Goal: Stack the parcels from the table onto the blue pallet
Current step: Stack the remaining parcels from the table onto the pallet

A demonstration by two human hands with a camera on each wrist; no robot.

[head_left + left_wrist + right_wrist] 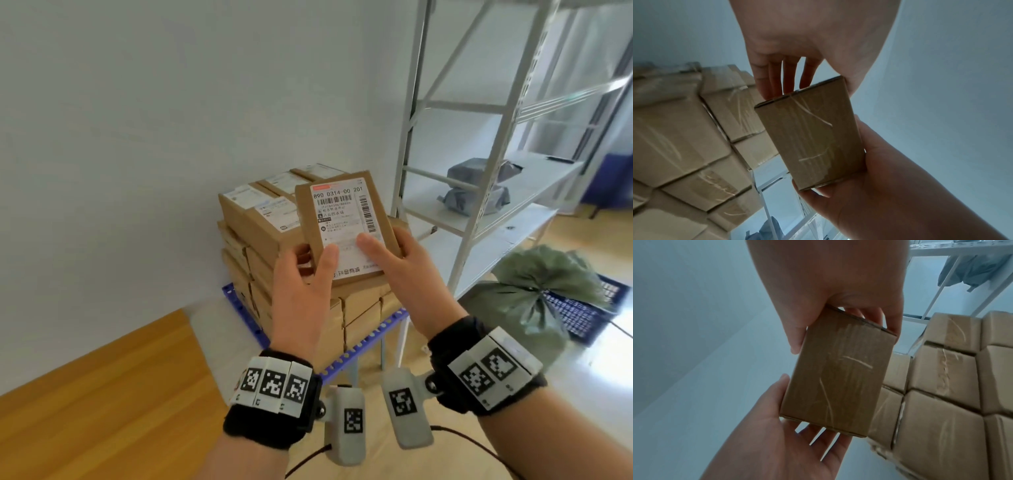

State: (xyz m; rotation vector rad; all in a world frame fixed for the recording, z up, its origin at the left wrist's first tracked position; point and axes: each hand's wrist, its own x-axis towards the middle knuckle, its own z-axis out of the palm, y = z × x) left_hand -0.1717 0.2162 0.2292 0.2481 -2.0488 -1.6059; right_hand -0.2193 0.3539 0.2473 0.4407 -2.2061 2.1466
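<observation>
I hold a small brown cardboard parcel [346, 226] with a white shipping label facing me, tilted up, just in front of and above the stack. My left hand [313, 263] pinches its lower left corner, thumb on the label and fingers behind. My right hand [387, 253] grips its lower right edge the same way. Beyond it, a stack of similar parcels [260, 240] several layers high stands on the blue pallet [370, 342]. The wrist views show the parcel's taped underside [812, 139] [838, 378] between both hands, with the stack [684, 138] [941, 386] beside it.
A white metal shelving rack [479, 144] stands to the right of the pallet, with grey bagged packets [479, 188] on a shelf. A green sack [534, 291] lies on a dark blue crate [582, 315] at the right. A white wall stands behind the stack; wooden floor [102, 394] lies lower left.
</observation>
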